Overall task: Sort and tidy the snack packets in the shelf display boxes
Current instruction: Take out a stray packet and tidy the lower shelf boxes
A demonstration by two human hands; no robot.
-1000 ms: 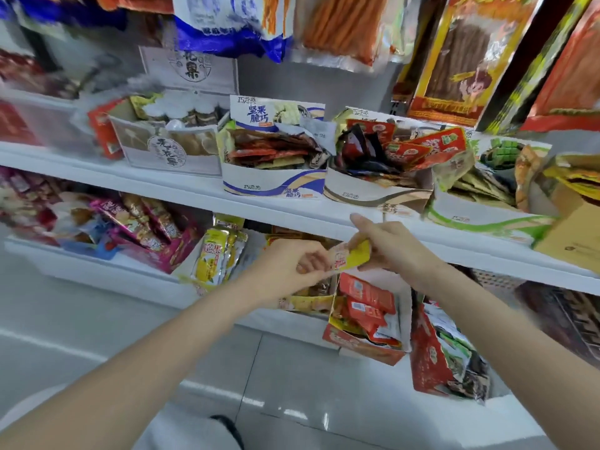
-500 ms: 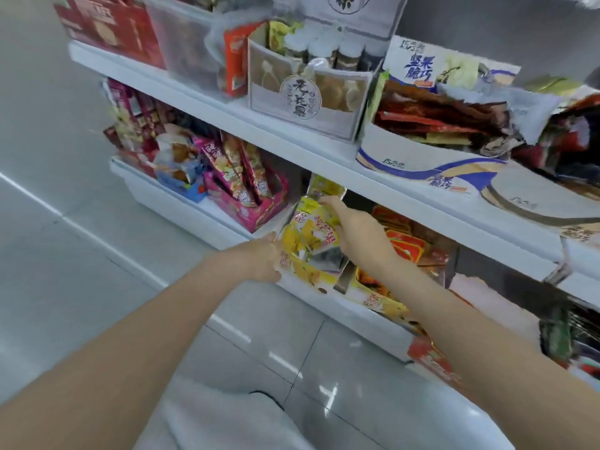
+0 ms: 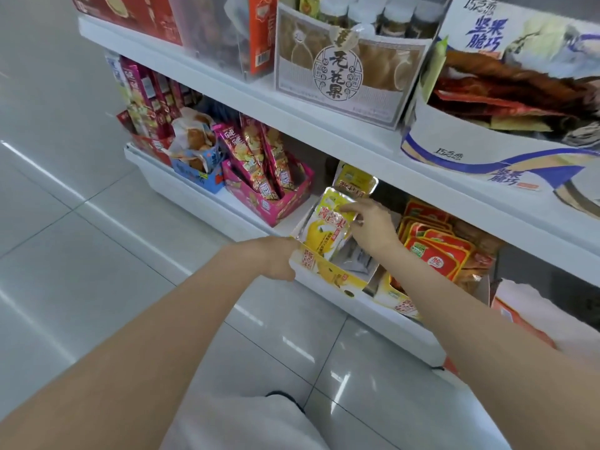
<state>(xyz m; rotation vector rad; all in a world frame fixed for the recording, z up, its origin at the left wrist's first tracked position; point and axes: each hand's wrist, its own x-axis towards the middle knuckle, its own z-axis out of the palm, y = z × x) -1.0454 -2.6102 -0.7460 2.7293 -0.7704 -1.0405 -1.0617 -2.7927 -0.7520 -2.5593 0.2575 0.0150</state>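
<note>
A yellow display box point(image 3: 328, 274) stands on the lower shelf, tipped toward me. My left hand point(image 3: 279, 258) grips its front left corner. Inside it stands a yellow snack packet point(image 3: 326, 228), and my right hand point(image 3: 370, 224) pinches that packet's top edge. A second yellow packet point(image 3: 355, 181) stands behind it. Loose pale wrappers point(image 3: 355, 259) lie in the box's bottom.
A pink box of stick packets point(image 3: 271, 203) stands left of the yellow box, a box of red packets point(image 3: 438, 251) to its right. The upper shelf point(image 3: 357, 147) overhangs with a fig box point(image 3: 341, 73) and a blue-white box point(image 3: 480, 154). Tiled floor point(image 3: 97, 254) lies below.
The view swung down and left from the upper shelf to the lower one. Both hands carried a small yellow packet to the yellow box; my left hand moved to the box's corner.
</note>
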